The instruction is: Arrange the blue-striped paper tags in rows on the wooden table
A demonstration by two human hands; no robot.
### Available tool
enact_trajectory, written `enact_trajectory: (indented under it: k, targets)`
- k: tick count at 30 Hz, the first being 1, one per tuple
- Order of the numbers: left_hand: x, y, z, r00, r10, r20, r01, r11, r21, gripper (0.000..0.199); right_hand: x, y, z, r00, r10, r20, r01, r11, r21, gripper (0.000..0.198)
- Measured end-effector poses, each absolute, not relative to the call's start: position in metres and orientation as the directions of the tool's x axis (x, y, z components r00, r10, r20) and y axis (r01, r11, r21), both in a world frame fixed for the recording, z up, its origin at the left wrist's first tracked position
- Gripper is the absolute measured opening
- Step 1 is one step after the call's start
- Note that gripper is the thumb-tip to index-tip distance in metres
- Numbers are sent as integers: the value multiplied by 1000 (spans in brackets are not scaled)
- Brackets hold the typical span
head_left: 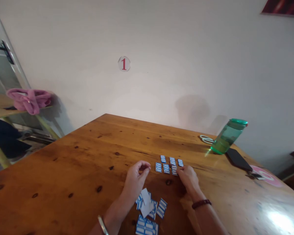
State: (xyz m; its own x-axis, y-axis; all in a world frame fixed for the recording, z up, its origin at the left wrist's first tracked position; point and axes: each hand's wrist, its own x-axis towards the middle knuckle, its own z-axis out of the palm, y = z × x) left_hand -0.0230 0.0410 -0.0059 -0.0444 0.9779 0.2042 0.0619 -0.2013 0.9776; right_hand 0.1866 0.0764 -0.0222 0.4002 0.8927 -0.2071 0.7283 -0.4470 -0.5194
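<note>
Small blue-and-white label pieces (166, 168) lie in two short rows on the wooden table. My right hand (189, 179) is at the right end of the near row, its fingertips closed on the edge of a label piece (174, 170). To the left of the rows, my left hand (135, 178) hovers with thumb and forefinger brought together in a pinch. Whatever sits in that pinch, if anything, is too small to make out. Below my hands is a loose pile of larger label sheets (147, 225), with white paper scraps (146, 205) on top.
A green bottle (229, 136) stands tilted in view at the right, near a white coiled cable (205, 139) and a black phone-like slab (238, 159). Beyond it lie keys (256, 175) and a pink round mat (268, 176). A pink cloth (30, 99) rests on another table at left.
</note>
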Motion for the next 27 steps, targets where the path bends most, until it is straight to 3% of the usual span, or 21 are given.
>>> enact_trajectory:
  k: [15, 27]
  targets:
    - [-25, 40, -3, -47, 978, 204, 61, -201, 978, 9, 173, 72, -15, 447, 890, -86, 815, -446, -371, 24]
    - [-30, 46, -7, -74, 974, 216, 46, -213, 976, 9, 178, 73, -25, 419, 908, -3, 840, -389, -378, 24]
